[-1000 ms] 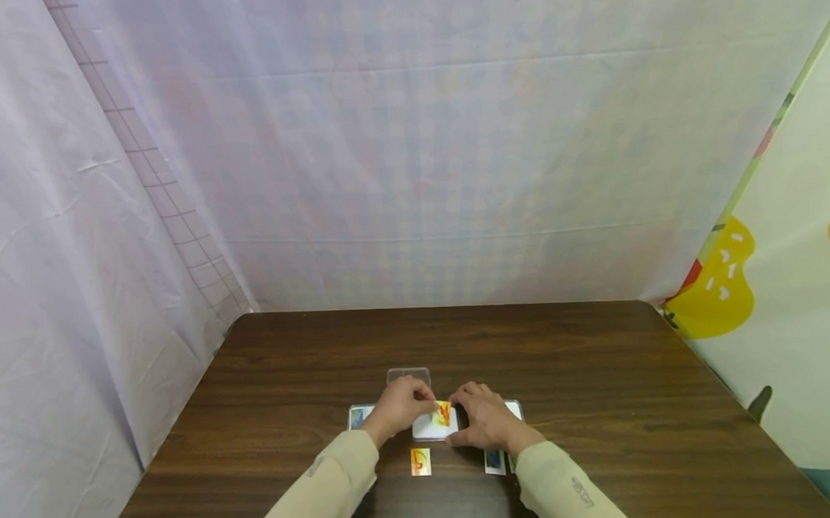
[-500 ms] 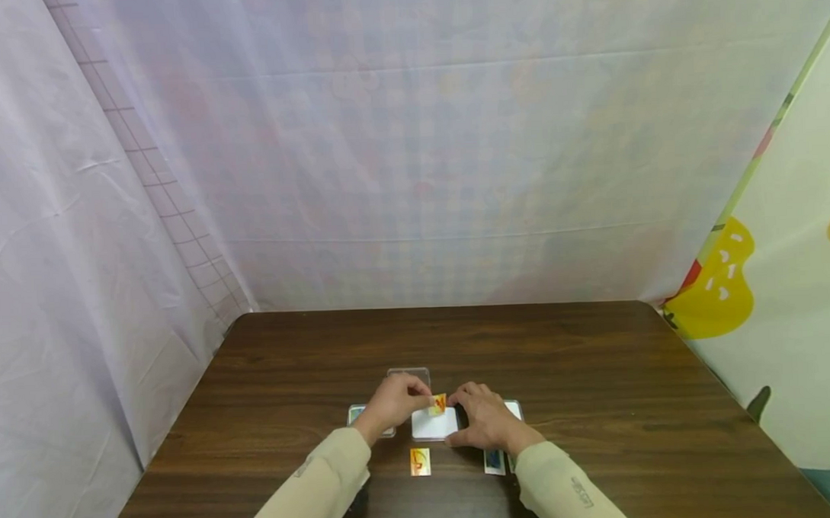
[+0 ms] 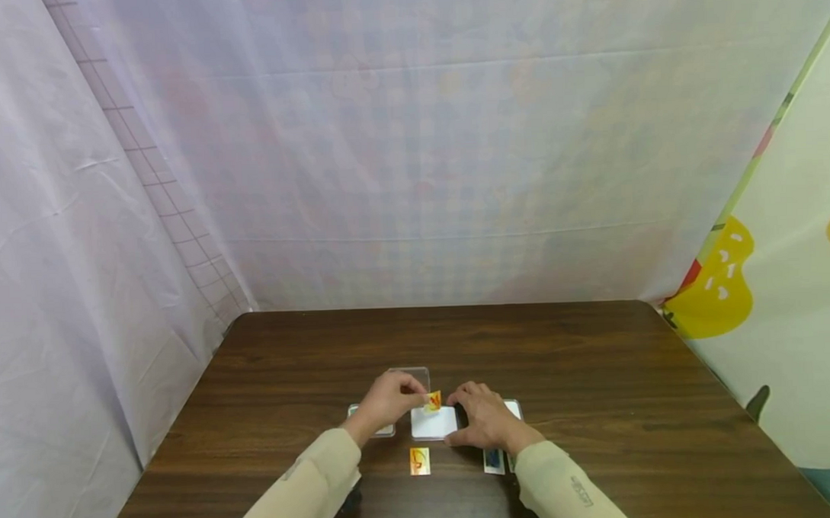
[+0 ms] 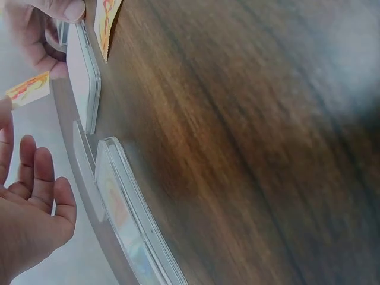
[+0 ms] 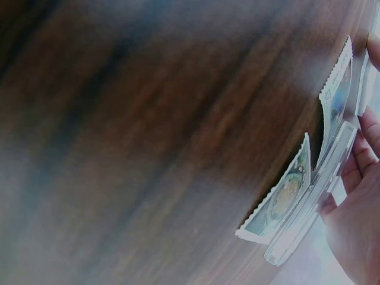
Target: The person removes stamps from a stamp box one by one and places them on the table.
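In the head view, my left hand (image 3: 387, 401) pinches a small orange-and-yellow postage stamp (image 3: 433, 401) by its left edge. The stamp is raised above the far edge of a flat clear case with a white insert (image 3: 434, 426). My right hand (image 3: 485, 416) holds this case at its right end, thumb on the near edge and fingers at the far edge. Another orange-yellow stamp (image 3: 420, 461) lies on the table in front of the case. In the left wrist view, the pinched stamp (image 4: 29, 89) hangs tilted from the fingertips, with the other left fingers loosely bent.
A case with a coloured picture (image 4: 127, 214) lies partly under the left forearm. Behind the left hand is a clear lid (image 3: 421, 377). Another white case (image 3: 513, 409) sits beyond the right hand. Two stamps, one bluish (image 5: 336, 104) and one greenish (image 5: 285, 199), lie near the right wrist.
My left hand has drawn leftward and slightly up, carrying the stamp from over the white insert to the case's far edge. The right hand has stayed in place.
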{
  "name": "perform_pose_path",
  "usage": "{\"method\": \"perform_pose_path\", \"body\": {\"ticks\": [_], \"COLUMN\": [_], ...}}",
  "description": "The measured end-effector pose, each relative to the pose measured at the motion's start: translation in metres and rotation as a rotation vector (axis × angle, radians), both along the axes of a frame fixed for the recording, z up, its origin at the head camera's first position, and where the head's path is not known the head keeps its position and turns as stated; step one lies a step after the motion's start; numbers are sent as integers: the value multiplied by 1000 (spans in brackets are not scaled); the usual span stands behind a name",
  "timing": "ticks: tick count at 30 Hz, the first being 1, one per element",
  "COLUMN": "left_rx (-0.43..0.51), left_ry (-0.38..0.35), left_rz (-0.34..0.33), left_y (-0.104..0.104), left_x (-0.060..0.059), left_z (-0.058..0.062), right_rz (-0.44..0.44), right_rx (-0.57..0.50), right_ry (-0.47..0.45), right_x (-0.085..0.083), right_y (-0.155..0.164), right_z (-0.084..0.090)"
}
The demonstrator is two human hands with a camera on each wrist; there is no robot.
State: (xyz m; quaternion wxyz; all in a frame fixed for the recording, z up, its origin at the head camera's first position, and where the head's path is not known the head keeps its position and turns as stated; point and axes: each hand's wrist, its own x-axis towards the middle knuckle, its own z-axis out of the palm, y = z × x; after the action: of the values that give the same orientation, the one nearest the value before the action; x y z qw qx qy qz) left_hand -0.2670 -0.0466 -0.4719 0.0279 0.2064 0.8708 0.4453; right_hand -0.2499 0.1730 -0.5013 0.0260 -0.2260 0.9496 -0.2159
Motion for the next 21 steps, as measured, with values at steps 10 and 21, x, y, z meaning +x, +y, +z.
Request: {"method": "perform_pose_path", "body": {"ticks": [10, 21], "left_rx": [-17, 5], "left_ry": [-33, -53], "left_rz": [6, -1], "left_y": [-7, -7], "left_x": [6, 15], "left_z": [5, 4], "right_rz": [8, 11], "right_rx": [-1, -6], "right_ry": [14, 30], "right_x": [1, 0], "right_y": [0, 0], "right_z": [1, -1]}}
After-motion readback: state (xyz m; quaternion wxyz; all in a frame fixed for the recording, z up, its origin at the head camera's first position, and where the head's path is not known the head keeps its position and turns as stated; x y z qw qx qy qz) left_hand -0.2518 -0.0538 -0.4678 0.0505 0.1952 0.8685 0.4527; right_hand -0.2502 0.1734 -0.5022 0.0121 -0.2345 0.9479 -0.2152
